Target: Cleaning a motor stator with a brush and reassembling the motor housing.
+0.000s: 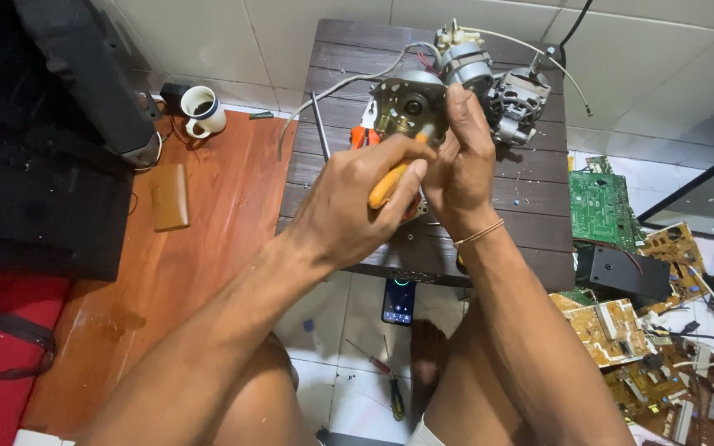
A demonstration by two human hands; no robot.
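- The electric motor [423, 99], a grey round-faced unit with wires trailing from it, stands at the far end of the dark wooden table [530, 198].
- The right hand [464, 157] is wrapped around the motor's near side, fingers closed on its housing.
- The left hand [357, 198] is closed tight on an orange-handled screwdriver [392, 183], just in front of the motor; its tip meets the motor's round face.
- 1 second motor part [518, 99] lies right beside the motor, touching or nearly so.
- A white mug [202, 110] sits on the orange floor, well to the left of the motor.
- Green and tan circuit boards [613, 248] are heaped on the tiles to the right of the motor.
- A phone [398, 301] lies on the floor near the table's front edge, on the near side of the motor.
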